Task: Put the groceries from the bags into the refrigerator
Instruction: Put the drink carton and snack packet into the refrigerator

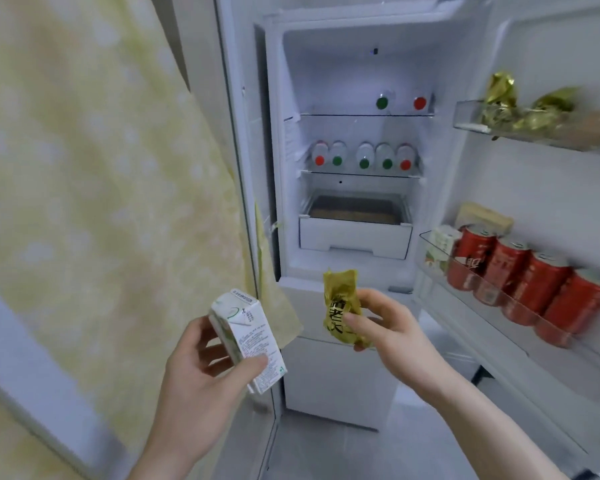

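Note:
I stand before the open refrigerator [357,81]. My left hand [201,372] grips a small white drink carton [246,336] with green print, held upright at the lower left. My right hand [388,327] pinches a yellow-gold wrapped snack packet [338,306] in front of the fridge's lower part. Both items hang in the air outside the fridge, below the level of the white drawer [355,239]. No grocery bags show in this view.
Bottles with red and green caps lie on the two glass shelves [361,173]. The upper door bin [534,131] holds gold packets; the lower door bin [499,296] holds several red cans and small cartons. A yellow patterned cloth [101,185] hangs at the left.

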Demonstrator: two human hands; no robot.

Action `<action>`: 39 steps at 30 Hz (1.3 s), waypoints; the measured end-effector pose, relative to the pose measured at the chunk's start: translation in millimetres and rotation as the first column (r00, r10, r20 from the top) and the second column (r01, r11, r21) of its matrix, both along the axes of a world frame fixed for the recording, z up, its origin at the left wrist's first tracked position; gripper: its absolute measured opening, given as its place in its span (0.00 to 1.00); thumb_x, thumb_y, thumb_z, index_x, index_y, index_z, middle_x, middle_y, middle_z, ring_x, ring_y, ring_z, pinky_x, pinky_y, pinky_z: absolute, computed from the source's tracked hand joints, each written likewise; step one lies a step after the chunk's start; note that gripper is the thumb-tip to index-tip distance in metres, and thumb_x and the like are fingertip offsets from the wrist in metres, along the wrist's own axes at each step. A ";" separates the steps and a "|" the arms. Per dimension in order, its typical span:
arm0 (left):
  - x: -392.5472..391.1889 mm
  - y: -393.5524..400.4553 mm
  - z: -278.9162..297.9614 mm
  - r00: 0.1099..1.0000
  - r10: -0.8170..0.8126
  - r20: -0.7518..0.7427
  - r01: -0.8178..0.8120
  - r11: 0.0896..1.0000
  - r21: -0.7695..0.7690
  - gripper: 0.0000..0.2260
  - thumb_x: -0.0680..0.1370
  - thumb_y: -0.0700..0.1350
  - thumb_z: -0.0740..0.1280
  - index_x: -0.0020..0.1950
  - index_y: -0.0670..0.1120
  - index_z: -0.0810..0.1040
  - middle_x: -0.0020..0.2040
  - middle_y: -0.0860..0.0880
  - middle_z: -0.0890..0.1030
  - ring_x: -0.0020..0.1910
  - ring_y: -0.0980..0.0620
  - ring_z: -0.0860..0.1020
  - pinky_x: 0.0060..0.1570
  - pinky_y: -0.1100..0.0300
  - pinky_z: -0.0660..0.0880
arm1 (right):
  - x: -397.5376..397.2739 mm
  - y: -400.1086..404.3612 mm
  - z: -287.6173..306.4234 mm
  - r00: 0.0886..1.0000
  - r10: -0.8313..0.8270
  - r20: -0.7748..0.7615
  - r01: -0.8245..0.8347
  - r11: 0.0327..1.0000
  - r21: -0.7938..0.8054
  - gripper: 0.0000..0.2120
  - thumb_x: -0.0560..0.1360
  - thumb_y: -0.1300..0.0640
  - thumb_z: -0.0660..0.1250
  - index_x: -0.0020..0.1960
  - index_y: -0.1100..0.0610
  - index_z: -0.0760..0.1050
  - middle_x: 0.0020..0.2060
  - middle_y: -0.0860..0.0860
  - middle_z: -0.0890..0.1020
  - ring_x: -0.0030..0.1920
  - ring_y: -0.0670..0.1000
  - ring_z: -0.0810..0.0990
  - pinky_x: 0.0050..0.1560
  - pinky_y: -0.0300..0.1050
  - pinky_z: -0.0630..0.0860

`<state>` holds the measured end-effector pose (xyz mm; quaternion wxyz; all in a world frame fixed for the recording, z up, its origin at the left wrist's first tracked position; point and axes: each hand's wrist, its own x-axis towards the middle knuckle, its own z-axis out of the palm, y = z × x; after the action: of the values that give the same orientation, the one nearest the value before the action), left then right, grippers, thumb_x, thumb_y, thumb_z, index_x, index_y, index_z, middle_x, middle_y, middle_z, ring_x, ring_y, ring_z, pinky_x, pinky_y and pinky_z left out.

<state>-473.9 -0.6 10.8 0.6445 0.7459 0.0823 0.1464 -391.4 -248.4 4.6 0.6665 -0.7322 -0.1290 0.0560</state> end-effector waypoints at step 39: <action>477.8 -185.2 -31.6 0.932 -0.362 -0.011 0.359 0.920 0.155 0.30 0.65 0.47 0.84 0.60 0.54 0.71 0.51 0.62 0.80 0.48 0.67 0.77 0.41 0.71 0.71 | 226.9 -138.5 21.9 0.830 -0.537 0.152 0.555 0.821 -0.131 0.13 0.78 0.51 0.72 0.57 0.34 0.80 0.54 0.41 0.85 0.50 0.47 0.85 0.54 0.50 0.82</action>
<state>3.9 -185.8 -20.8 0.6013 0.7947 -0.0738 0.0381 -164.6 -386.9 26.5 0.5819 -0.7942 0.0553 -0.1665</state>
